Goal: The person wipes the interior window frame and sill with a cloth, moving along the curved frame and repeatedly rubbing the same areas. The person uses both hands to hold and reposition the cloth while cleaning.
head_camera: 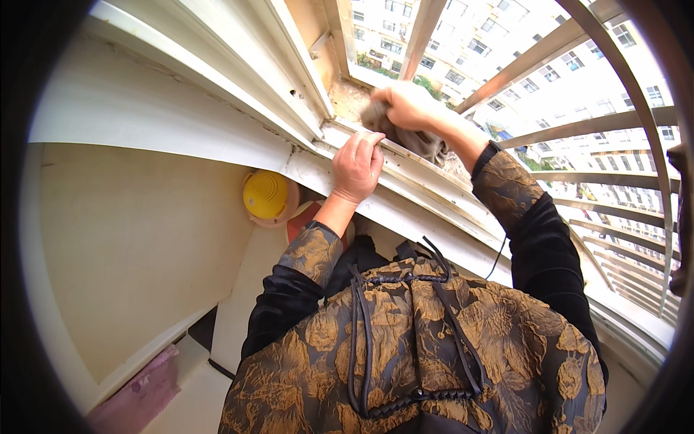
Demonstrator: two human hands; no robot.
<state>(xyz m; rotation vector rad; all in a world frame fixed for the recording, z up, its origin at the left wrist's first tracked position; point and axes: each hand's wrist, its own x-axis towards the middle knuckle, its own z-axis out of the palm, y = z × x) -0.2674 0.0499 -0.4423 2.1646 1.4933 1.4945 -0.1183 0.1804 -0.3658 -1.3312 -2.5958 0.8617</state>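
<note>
My right hand [413,106] is slightly blurred and grips a crumpled grey cloth [415,142]. The cloth lies over the outer sill [349,97], just beyond the window track. Dirt and brown stains mark that sill. My left hand [359,164] has its fingers curled over the raised edge of the white window track [428,182], nearer to me than the cloth. Its fingertips are partly hidden behind the rail.
Metal security bars [585,127] enclose the outside of the window, with apartment buildings far below. A yellow plastic basin or strainer [265,192] sits in a pink container under the ledge, beside a red item [303,217]. A pink cloth [138,393] lies at lower left.
</note>
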